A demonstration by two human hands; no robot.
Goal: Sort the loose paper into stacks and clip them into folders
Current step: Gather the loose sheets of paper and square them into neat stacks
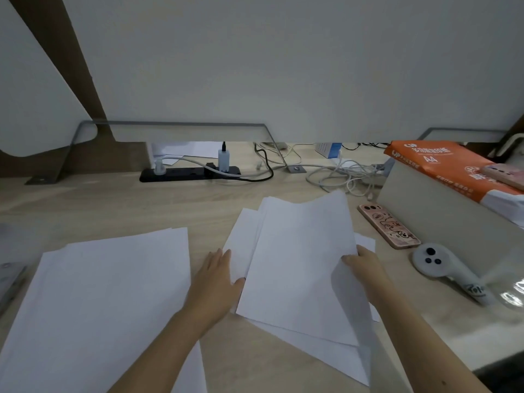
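A neat stack of white paper [107, 302] lies on the wooden desk at the left. To the right of it a looser, fanned pile of white sheets [300, 262] lies askew. My left hand [215, 282] rests flat on that pile's left edge, thumb tucked under the top sheet. My right hand [363, 265] pinches the right edge of the top sheets, which are lifted slightly. No folder or clip can be made out for certain.
A pink-cased phone [388, 225] and a white controller [448, 270] lie right of the pile. An orange A4 paper ream [442, 165] sits on a grey box [425, 217]. A black power strip [187, 174] and tangled cables [337, 171] run along the back. Metal parts [11, 279] show at the left edge.
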